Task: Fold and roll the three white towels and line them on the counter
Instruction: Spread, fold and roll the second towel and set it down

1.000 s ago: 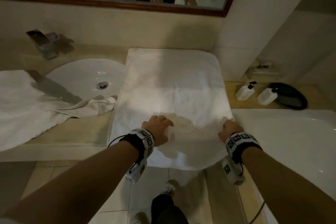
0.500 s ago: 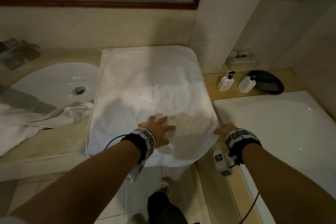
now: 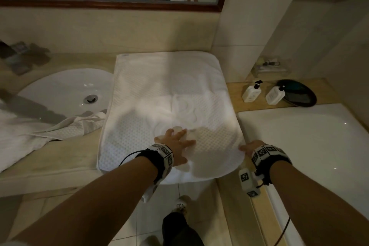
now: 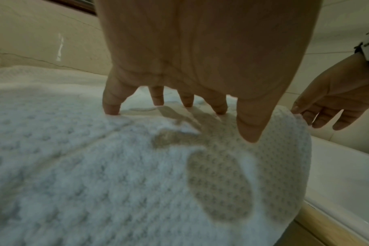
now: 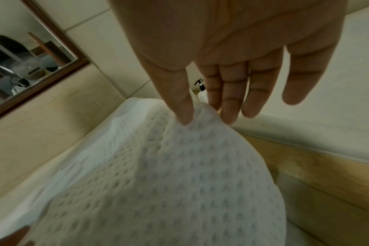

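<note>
- Head view: towel (image 3: pixel 167 106) lies flat on counter (image 3: pixel 65 156), between sink (image 3: pixel 65 90) and tub (image 3: pixel 299 146); near edge hangs over the counter front. Looks folded to a rectangle (doubled layers, by my read), not rolled.
- Head view: my left hand (image 3: pixel 175 146) rests on the towel's near half, fingers spread, flat. My right hand (image 3: pixel 249 149) sits at the near right edge of the towel.
- Head view: 2nd towel (image 3: pixel 30 134), crumpled, lies left of the sink w/ one end draped into it. Unfolded. Could be more than one piece in that heap; cannot tell. No 3rd towel seen as a separate item.
- Head view: 2 bottles (image 3: pixel 252 94) and dark tray (image 3: pixel 299 94) on ledge behind the tub; not task items.
- Left wrist view: fingertips (image 4: pixel 111 108) press into the weave, thumb (image 4: pixel 251 131) just above it. Fingers wide, gripping nothing.
- Right wrist view: thumb (image 5: pixel 183 114) and fingers (image 5: pixel 228 109) nearly straight, touching the raised towel edge either side. Light contact; no firm pinch shown.
- Status est.: towel 1 at fold/flatten stage. No rolls on counter yet.
- Remaining: roll towel 1; fold + roll the others; line up all 3.
</note>
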Demonstrator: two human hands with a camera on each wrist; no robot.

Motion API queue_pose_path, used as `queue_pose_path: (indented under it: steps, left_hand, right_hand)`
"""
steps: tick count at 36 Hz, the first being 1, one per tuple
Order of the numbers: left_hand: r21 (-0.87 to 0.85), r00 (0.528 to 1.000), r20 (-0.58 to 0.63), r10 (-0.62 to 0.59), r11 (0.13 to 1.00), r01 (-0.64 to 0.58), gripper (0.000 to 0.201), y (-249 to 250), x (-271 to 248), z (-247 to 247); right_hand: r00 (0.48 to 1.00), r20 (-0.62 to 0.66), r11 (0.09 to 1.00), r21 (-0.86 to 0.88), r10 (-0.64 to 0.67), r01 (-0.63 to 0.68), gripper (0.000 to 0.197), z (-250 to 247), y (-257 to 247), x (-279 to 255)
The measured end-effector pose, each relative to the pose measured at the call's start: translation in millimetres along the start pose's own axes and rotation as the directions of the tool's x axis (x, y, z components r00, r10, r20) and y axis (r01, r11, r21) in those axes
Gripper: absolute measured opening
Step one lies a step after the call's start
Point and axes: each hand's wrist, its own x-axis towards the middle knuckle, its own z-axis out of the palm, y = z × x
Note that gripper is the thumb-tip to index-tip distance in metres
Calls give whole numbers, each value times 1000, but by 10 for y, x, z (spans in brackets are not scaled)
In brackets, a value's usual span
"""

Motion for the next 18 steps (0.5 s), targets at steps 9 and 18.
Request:
queue_pose_path:
  steps: [9, 18]
  left_hand:
    - [-5, 1000, -12, 1, 1000, -1, 77, 2, -6, 17]
    - [-33, 997, -73, 0, 999, -3, 63, -5, 49, -92]
  right_hand:
    - [1000, -4, 998, -60, -16, 16, 46, -35, -207, 10]
    - [999, 9, 994, -100, -34, 35, 32, -82, -361, 126]
